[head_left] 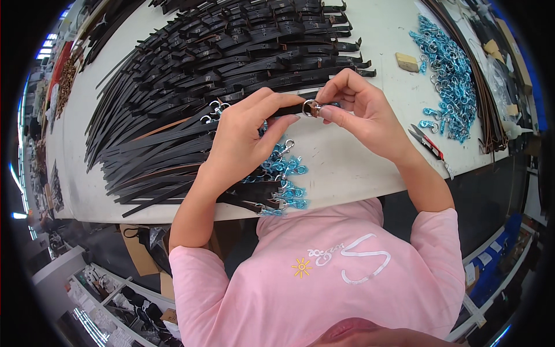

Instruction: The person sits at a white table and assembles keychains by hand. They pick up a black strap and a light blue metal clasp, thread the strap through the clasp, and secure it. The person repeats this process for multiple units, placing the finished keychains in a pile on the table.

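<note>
My left hand (245,130) pinches the end of a black leather strap (289,109) above the white table (358,168). My right hand (355,104) holds a small metal ring (311,107) at that strap's tip, fingers closed around it. Both hands meet over the table's middle. Beneath my left hand lie finished straps with blue-wrapped metal clasps (283,173) near the table's front edge.
A big fan of black straps (219,52) covers the far and left table. A pile of blue-wrapped clasps (448,75) lies at the right, with a small block (407,61) beside it. Thread snips (428,144) lie near the right front edge.
</note>
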{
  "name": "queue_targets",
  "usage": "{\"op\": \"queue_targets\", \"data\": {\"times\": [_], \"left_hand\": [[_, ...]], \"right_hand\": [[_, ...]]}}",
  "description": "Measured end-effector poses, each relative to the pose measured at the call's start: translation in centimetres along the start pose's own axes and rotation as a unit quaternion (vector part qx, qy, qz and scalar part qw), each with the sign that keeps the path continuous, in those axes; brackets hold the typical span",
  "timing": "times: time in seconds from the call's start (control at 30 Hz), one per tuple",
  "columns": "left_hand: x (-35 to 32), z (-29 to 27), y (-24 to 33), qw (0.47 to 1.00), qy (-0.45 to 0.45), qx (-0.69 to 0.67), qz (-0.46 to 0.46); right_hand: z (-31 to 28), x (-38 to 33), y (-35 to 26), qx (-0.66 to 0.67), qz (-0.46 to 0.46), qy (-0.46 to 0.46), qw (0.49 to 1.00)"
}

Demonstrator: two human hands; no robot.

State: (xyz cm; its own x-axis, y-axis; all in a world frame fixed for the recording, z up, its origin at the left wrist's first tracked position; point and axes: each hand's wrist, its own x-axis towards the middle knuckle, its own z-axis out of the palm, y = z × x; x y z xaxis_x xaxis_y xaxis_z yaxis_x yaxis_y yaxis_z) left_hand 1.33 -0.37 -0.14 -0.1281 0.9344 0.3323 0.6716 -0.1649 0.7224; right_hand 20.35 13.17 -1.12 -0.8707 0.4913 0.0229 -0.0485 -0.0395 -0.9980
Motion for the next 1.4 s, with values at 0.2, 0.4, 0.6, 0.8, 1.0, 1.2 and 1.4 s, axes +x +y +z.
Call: {"op": "queue_targets", "data": {"times": [0.2, 0.4, 0.6, 0.8, 1.0, 1.2, 1.4], "left_hand": [[0.1, 0.0, 0.9, 0.998, -0.032, -0.040, -0.047], [0.0, 0.1, 0.4, 0.996, -0.010, -0.067, -0.059], [0.1, 0.4, 0.3, 0.995, -0.018, -0.050, -0.081], [0.1, 0.4, 0.4, 0.999, 0.001, -0.024, -0.032], [-0.1, 0.9, 1.4, 0.999, 0.021, 0.033, 0.024], [-0.7, 1.7, 1.7, 0.999, 0.015, 0.024, 0.039], [-0.8, 1.2, 1.8, 0.999, -0.008, 0.043, 0.028]], "right_hand": [[-0.1, 0.3, 0.0, 0.076, 0.052, -0.041, 0.995], [-0.4, 0.3, -0.8, 0.156, 0.101, -0.036, 0.982], [-0.5, 0.3, -0.5, 0.141, 0.092, -0.019, 0.986], [-0.6, 0.2, -0.3, 0.107, 0.064, -0.029, 0.992], [-0.7, 0.5, -0.1, 0.086, 0.105, -0.078, 0.988], [-0.8, 0.7, -0.2, 0.073, 0.144, -0.155, 0.975], [-0.3, 0.6, 0.7, 0.044, 0.129, -0.118, 0.984]]}}
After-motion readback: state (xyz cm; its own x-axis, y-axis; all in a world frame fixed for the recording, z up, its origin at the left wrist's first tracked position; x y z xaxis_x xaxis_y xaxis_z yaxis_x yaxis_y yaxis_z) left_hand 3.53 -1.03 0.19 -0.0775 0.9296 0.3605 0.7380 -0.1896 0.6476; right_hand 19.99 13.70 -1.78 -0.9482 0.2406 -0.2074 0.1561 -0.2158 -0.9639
